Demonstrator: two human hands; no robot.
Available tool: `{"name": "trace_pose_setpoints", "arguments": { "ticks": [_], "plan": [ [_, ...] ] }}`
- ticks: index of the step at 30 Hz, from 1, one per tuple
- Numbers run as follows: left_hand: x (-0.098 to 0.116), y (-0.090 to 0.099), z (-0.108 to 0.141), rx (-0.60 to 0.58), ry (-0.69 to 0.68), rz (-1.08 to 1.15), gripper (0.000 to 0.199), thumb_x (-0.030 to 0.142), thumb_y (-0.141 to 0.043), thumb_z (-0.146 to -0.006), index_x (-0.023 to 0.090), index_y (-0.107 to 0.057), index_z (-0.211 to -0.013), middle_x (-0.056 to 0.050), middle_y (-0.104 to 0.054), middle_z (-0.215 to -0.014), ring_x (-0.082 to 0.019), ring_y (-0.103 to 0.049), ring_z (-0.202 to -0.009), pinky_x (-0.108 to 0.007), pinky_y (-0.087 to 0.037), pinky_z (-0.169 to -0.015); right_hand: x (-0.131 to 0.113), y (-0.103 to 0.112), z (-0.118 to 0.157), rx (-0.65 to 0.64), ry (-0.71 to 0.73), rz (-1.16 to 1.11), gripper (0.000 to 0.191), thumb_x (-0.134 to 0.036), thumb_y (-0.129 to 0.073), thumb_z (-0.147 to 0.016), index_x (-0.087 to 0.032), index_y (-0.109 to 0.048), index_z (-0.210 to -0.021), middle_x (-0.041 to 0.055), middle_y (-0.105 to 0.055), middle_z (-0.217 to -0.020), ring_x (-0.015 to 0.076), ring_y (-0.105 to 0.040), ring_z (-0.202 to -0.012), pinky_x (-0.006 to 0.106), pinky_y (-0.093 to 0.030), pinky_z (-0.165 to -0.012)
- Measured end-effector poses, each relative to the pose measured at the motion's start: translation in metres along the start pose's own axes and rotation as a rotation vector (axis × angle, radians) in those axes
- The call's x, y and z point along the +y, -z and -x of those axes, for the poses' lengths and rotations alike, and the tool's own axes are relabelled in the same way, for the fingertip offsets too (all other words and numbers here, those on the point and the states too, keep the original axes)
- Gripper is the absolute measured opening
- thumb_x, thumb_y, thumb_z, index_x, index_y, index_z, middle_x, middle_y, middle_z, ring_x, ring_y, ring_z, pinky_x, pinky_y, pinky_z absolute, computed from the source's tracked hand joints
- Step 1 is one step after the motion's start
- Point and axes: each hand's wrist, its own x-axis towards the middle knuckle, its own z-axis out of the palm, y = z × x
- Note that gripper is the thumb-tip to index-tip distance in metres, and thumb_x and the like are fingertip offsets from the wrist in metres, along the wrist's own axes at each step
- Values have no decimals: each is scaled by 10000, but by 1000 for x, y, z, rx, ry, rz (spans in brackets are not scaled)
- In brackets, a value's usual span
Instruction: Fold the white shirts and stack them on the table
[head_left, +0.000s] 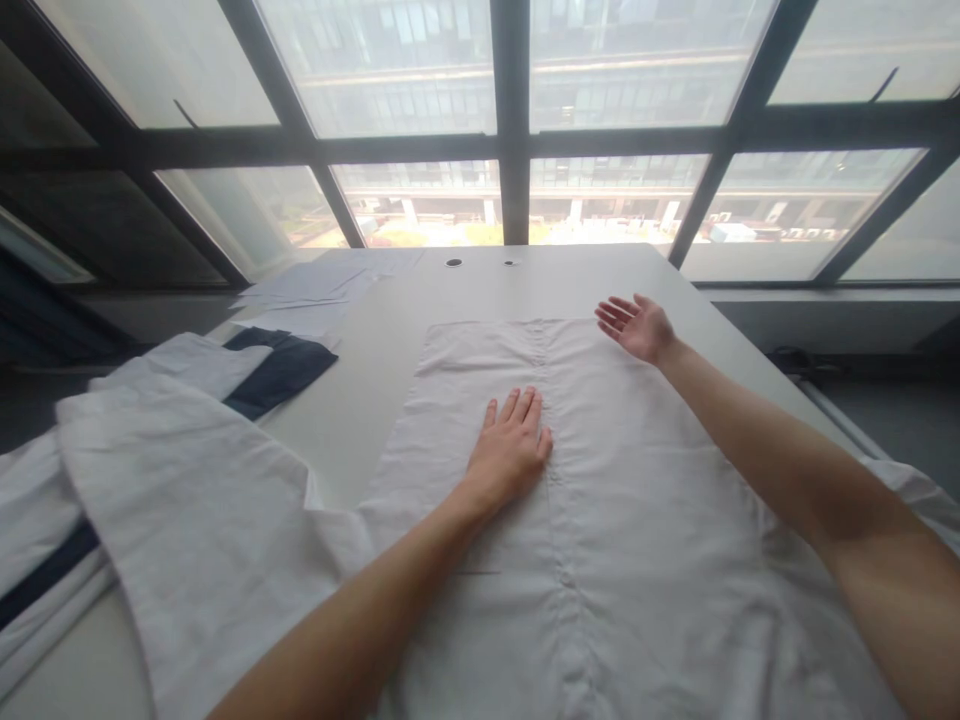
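Note:
A large white garment (645,480) lies spread on the table, with a puckered seam or placket running down its middle. One sleeve-like part (202,520) reaches out to the left. My left hand (511,445) rests flat on the cloth just left of that seam, fingers stretched out. At the far right corner of the garment, my right hand (636,326) is raised a little with its palm turned inward and fingers apart. It holds nothing. Whether its edge touches the cloth I cannot tell.
The white table (600,275) ends at a wall of dark-framed windows (512,120). White paper sheets (315,280) lie at the back left. Nearer are a dark blue cloth piece (283,370) and folded white cloth (180,355). Two small round items or holes sit near the far edge.

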Motion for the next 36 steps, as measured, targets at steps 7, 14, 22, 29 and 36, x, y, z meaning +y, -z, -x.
{"name": "trace_pose_setpoints", "arguments": {
  "ticks": [7, 14, 22, 29, 36],
  "plan": [
    [0, 0, -2, -12, 28, -13, 558, 305, -629, -868, 237, -545, -1416, -47, -348, -1622, -309, -110, -1548, -466, 125, -1229, 9, 22, 100, -514, -696, 154, 529, -487, -319, -1048, -114, -561, -1334, 204, -655, -1315, 333, -601, -1262, 586, -448, -1055],
    [-6, -1, -3, -20, -72, -279, 554, 319, -568, -910, 202, -509, -1449, -104, -384, -1600, -338, -206, -1525, -483, 87, -1234, -38, 62, 28, 172, 12, 90, 435, -388, -263, -1051, -130, -603, -1135, 181, -710, -1116, 197, -684, -1055, 416, -559, -934],
    [-8, -1, -4, -22, -85, -366, 546, 331, -529, -937, 206, -474, -1465, -126, -386, -1596, -338, -227, -1520, -512, 66, -1231, -19, 13, 35, -53, 10, 20, 486, -518, -302, -1034, -172, -635, -1107, 147, -734, -1104, 237, -683, -1090, 473, -549, -982],
    [-3, 0, -4, -30, -75, -377, 569, 350, -518, -942, 206, -465, -1489, -112, -378, -1603, -322, -204, -1528, -496, 58, -1240, 28, -40, 65, -663, -698, 297, 466, -454, -363, -1050, -119, -635, -1227, 194, -709, -1226, 310, -652, -1191, 550, -496, -1025],
    [4, 1, 0, -123, -48, -827, 588, 356, -327, -1019, 152, -344, -1571, -66, -263, -1652, -239, -176, -1541, -489, -89, -1254, 28, -32, -25, -120, -123, 290, 293, -292, -422, -993, -170, -648, -1135, 143, -720, -1171, 214, -672, -1119, 448, -511, -1016]
  ]
}}
